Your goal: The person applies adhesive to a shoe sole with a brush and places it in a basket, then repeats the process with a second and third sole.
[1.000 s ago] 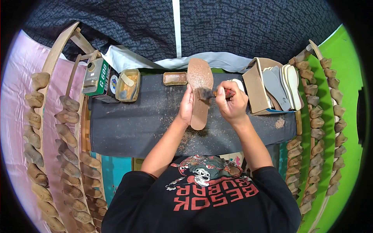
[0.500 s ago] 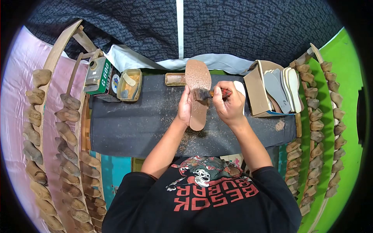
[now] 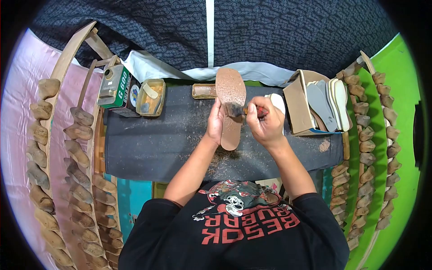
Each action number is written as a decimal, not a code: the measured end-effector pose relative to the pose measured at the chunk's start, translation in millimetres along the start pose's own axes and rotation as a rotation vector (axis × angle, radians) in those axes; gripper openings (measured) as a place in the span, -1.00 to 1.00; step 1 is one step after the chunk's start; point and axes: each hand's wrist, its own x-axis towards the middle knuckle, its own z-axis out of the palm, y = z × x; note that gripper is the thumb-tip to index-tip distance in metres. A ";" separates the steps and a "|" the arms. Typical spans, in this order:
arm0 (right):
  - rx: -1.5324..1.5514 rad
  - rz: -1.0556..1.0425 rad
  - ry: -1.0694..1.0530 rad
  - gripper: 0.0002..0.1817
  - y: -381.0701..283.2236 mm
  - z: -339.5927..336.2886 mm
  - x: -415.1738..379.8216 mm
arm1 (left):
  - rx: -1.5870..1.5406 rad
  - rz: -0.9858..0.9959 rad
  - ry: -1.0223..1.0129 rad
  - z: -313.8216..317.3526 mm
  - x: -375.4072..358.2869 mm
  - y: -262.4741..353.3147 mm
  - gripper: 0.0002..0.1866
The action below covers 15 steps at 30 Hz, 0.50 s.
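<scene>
My left hand [image 3: 216,124] is closed on the left edge of a brown shoe sole [image 3: 230,86], which I hold up over the table with its long side pointing away from me. The upper part of the sole has a wet, speckled sheen. In my right hand [image 3: 269,125] is a brush [image 3: 235,109] with a red and dark handle. Its dark bristles rest against the middle of the sole. Behind my right hand, a white sole [image 3: 277,104] is partly hidden.
Crumbs are scattered over the dark table cloth [image 3: 148,148]. On the left are a glue can [image 3: 118,90] and a plastic tub [image 3: 151,96]; a small tray [image 3: 203,91] lies behind the sole. A cardboard box [image 3: 298,105] with insoles stands right. Racks of shoe lasts [image 3: 81,157] flank me.
The brush has shifted very slightly on the sole, its handle and my right hand turning a little. My left hand keeps its hold, and the sole stays nearly in place.
</scene>
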 end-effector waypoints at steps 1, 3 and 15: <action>-0.015 -0.002 -0.023 -0.96 -1.7 -1.1 -5.1 | 0.005 0.044 0.061 4.6 2.0 0.6 -0.38; 0.043 0.002 -0.037 -0.94 -10.5 -0.6 -15.7 | 0.001 0.039 0.014 -7.3 6.4 4.7 -0.36; 0.045 -0.047 -0.032 -0.91 -13.3 -15.3 -17.9 | 0.034 -0.028 -0.202 -23.9 12.0 3.7 -0.36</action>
